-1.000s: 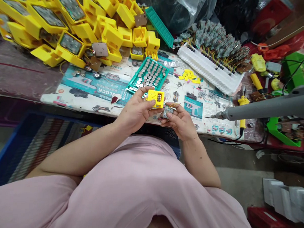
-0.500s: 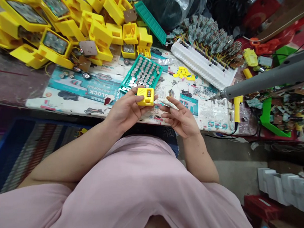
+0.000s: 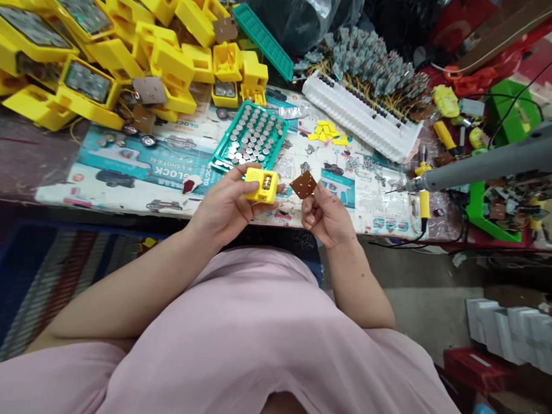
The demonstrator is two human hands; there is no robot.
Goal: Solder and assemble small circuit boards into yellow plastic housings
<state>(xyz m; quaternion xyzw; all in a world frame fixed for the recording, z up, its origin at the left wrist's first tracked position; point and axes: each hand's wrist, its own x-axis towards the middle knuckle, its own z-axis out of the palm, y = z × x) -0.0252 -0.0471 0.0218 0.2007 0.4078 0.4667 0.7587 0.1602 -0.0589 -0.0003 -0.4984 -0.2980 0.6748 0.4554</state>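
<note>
The yellow case [image 3: 254, 183], a small box with metal cells in its slot, sits in the left fingers' [image 3: 251, 187] grip. Right of the case, the right fingers [image 3: 316, 194] pinch a brown, holed board [image 3: 303, 185].

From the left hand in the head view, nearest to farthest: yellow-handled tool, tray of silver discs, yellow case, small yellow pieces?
1. Yellow case, in the left hand.
2. Tray of silver discs, just beyond the hand.
3. Small yellow pieces, farther right.
4. Yellow-handled tool, at far right.
</note>
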